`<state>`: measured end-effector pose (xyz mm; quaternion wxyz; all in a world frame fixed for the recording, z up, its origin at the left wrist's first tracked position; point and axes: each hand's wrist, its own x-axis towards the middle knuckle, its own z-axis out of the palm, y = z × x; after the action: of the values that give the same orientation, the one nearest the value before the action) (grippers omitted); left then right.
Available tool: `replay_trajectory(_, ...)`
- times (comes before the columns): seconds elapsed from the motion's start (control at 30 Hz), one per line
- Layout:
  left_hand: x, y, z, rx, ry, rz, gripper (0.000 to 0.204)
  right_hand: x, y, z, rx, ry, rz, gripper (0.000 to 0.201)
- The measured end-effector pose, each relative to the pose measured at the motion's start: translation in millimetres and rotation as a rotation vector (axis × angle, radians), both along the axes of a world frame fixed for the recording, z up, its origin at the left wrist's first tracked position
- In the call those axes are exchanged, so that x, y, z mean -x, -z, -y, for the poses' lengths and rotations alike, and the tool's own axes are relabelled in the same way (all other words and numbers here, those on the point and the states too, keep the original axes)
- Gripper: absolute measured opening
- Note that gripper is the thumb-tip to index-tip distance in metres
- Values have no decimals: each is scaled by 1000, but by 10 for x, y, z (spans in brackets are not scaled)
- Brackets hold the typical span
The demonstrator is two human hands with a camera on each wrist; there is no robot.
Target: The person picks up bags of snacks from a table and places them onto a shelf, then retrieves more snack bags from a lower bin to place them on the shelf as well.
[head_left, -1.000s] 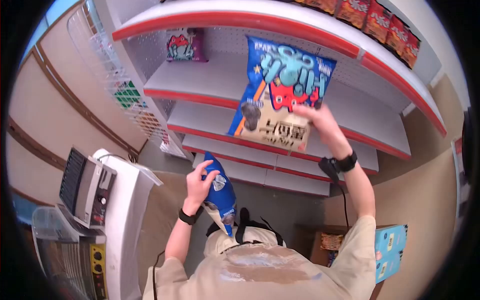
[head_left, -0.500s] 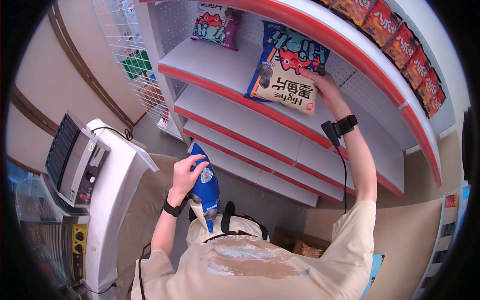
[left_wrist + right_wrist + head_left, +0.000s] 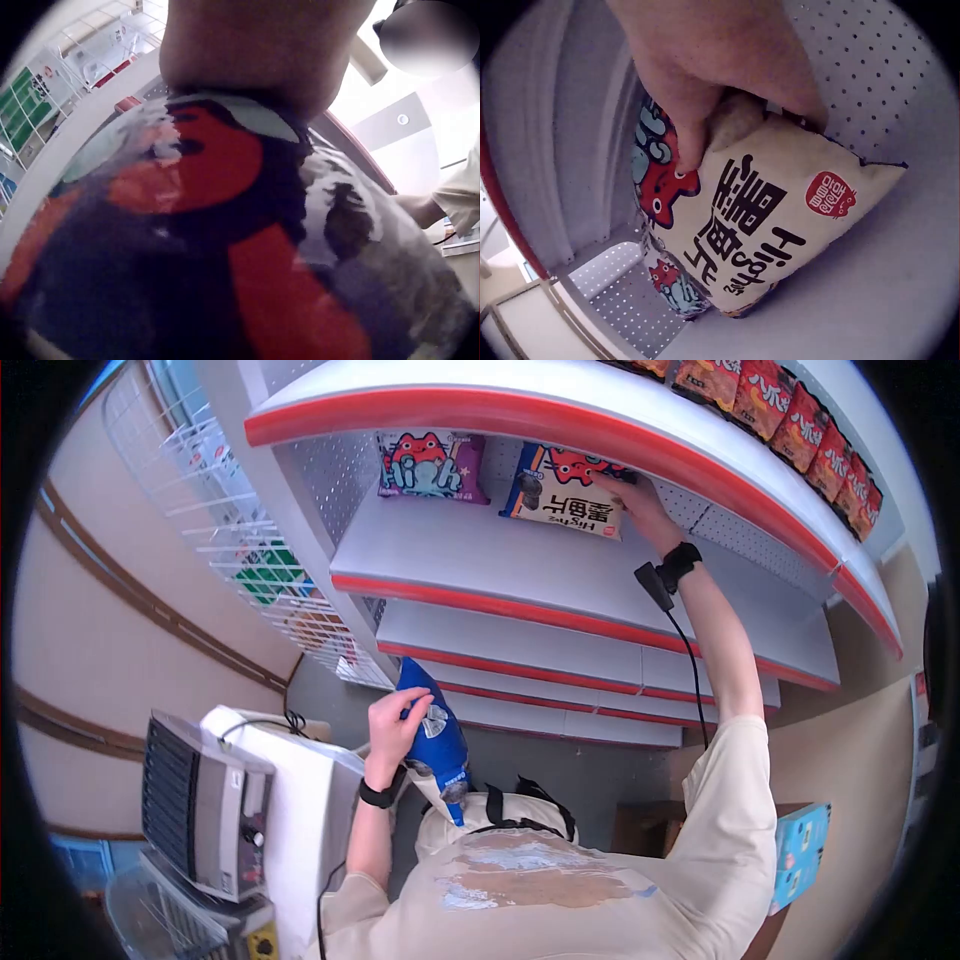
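Observation:
My right hand grips a blue and cream snack bag by its side, on the white shelf beneath a red-edged upper shelf. In the right wrist view the thumb presses the bag's printed front, and the other fingers go behind it, partly hidden. A purple snack bag stands to its left on the same shelf. Lower down, near the body, my left hand pinches the upper part of a second blue snack bag. That bag's glossy front fills most of the left wrist view.
Several red snack bags line the top shelf at right. A wire rack stands left of the shelving. Grey appliances sit by a white counter at left. A light-blue box is at lower right.
My right hand has carried the blue and cream bag away from me, deeper onto the shelf beside the purple bag. My left hand keeps its pinch on the other blue bag. The head view has shifted.

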<state>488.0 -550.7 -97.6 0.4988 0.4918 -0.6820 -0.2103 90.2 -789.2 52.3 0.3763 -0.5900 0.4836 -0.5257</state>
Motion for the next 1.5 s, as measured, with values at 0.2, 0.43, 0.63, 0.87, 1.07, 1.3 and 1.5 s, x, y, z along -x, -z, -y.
replay_trajectory(0.2,-119,48,144,38,49,-2,11,-219,-31,3,-4,61,-80,60)
replay_trajectory(0.43,7,156,229,-44,139,-20,11,-102,63,128,57,164,-323,68)
replay_trajectory(0.63,144,116,328,-77,163,-40,11,-58,-43,71,127,217,-643,72)
replay_trajectory(0.87,334,118,382,-85,191,9,13,113,-185,-450,-26,428,-853,78)
replay_trajectory(1.07,562,74,323,-64,205,41,14,407,-110,-523,293,352,-967,76)
replay_trajectory(1.3,735,-86,227,24,197,47,11,-313,-519,-868,134,86,-888,51)
replay_trajectory(1.5,1020,-238,211,172,261,119,11,-527,-155,-1235,372,-175,-950,46)
